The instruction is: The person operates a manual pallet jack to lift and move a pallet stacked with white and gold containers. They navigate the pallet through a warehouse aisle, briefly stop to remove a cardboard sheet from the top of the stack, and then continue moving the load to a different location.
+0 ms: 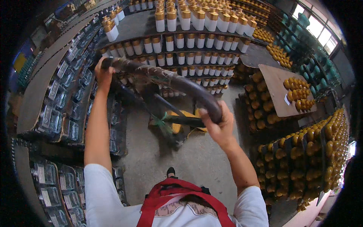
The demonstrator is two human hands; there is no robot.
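Both my hands grip a dark, curved handlebar [181,84], its surface scuffed and partly wrapped in worn material. My left hand [103,73] is closed around its left end, close to the racks. At the right end, my right hand [222,126] wraps round the bar with the thumb on top. Thin dark struts [166,103] run from the bar down to a low wheeled frame with yellow parts [176,123], mostly hidden beneath. A frayed green strip [162,122] hangs from the frame.
Ahead stand tiered boards of white bottles with gold tops [185,22]. Clear glass jars [55,92] line racks on my left. Stacked amber round vessels [298,159] and a tilted brown board [274,89] are close on the right, teal bottles [319,73] beyond. Concrete floor [151,170] lies between.
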